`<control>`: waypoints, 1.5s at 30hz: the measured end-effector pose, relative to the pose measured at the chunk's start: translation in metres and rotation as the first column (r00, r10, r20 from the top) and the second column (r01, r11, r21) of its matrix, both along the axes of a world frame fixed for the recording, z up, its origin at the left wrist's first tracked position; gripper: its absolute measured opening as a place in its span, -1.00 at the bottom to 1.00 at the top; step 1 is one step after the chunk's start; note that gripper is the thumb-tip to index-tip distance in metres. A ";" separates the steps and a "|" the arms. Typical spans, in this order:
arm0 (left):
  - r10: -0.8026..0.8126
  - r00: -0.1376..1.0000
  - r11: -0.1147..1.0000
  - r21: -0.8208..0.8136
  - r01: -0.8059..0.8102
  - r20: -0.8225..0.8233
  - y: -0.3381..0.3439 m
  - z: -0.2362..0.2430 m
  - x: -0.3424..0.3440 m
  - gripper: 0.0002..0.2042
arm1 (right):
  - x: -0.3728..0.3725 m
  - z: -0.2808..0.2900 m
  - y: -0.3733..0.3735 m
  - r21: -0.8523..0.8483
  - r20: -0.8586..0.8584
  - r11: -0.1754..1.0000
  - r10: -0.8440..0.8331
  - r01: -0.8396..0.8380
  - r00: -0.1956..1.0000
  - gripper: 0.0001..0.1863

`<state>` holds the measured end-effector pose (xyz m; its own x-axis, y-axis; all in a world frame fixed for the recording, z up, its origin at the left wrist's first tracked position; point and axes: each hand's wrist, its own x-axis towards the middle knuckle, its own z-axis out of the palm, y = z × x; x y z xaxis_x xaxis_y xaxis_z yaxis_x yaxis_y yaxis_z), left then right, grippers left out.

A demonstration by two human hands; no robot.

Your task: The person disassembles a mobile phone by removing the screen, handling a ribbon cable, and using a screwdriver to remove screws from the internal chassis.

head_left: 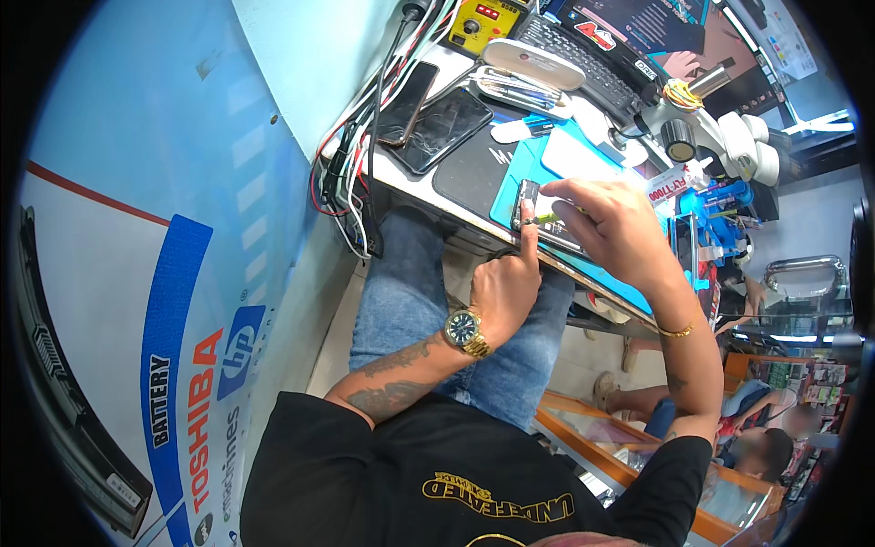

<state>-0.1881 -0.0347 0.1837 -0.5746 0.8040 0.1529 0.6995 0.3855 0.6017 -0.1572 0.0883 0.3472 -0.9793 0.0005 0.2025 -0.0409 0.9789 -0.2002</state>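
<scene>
A dark, slim device (558, 233), seemingly an opened phone, lies on a light blue work mat (521, 167) at the table's near edge. My left hand (507, 290), below a gold watch, reaches up with its index finger stretched out. That fingertip rests on a small black part (527, 193) at the device's left end; the other fingers are curled and hold nothing visible. From the right, my right hand (612, 223) comes over the device with fingers bent in a pinch on a thin yellow-green tool (545, 219). Its tip sits by my left index finger; the exact kind cannot be made out.
Two dark phones (442, 128) lie left of the mat, beside bundled cables (365, 137). An open case of tools (524, 87), a laptop (583, 55) and a yellow station (483, 25) stand behind. A microscope (702, 137) and blue holders (725, 201) crowd the right.
</scene>
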 end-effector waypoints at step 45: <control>-0.311 0.758 0.780 0.610 -0.142 0.573 -0.031 0.065 -0.034 -0.91 | 0.082 -0.024 -0.012 -0.832 -0.065 0.505 -0.500 0.230 0.864 -0.76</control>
<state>-0.2221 -0.0656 0.2484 -0.6468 0.7223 0.2448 0.0927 -0.2441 0.9653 -0.0754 0.0768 0.3231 -0.7550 0.6321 0.1746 0.0998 0.3739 -0.9221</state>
